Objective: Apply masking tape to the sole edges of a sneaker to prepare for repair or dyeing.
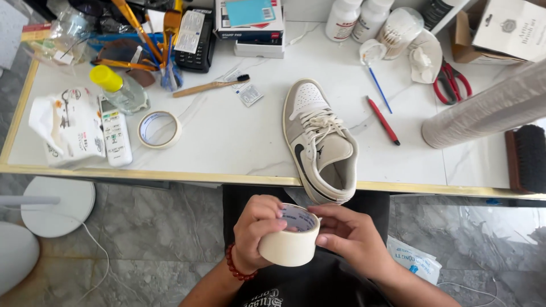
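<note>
a white marble-look tabletop (239,142) with a gold edge runs across the view, above a grey marbled floor (159,227). below its near edge, over the person's lap, the left hand (254,230) and right hand (352,236) both grip a wide roll of masking tape (290,244), fingers curled around its rim. a grey and white sneaker (320,142) lies on the tabletop, heel overhanging the edge. a thinner tape roll (160,129), remote control (114,132), red pen (383,119) and red scissors (452,82) lie around it.

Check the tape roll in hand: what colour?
Cream tape roll, grey inside the core; head view.
</note>
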